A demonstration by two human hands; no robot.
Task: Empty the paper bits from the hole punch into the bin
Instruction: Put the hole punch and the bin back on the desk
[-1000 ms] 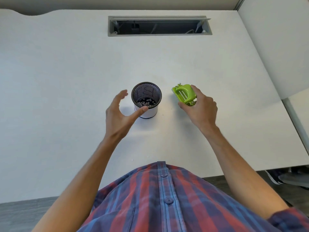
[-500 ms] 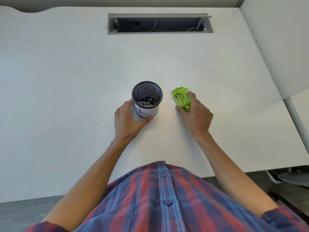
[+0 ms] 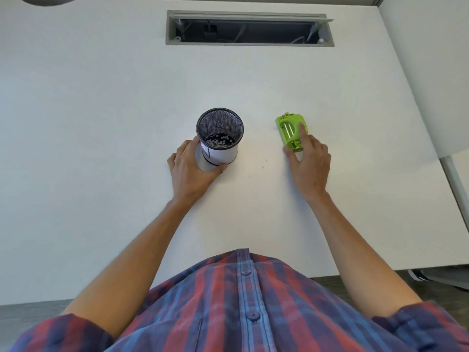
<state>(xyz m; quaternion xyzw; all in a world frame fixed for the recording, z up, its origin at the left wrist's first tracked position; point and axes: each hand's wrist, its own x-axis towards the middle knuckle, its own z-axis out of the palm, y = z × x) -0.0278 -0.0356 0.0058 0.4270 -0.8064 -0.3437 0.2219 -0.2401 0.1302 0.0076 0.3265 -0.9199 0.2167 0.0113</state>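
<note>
One bin (image 3: 220, 138) in the left hand (image 3: 190, 171), its fingers (image 3: 188, 148) hugging it; at 3 o'clock, one green hole punch (image 3: 291, 131) lying on the desk (image 3: 101, 123) under the right hand (image 3: 308, 165), fingers spread.

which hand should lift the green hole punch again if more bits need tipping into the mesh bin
Right. The right hand already rests on the hole punch, while the left hand cups the mesh bin and steadies it.

hole punch (image 3: 291, 131): lime green, flat on desk, under right fingertips | bin (image 3: 219, 136): black mesh, upright, paper bits inside, cupped by left hand
</note>
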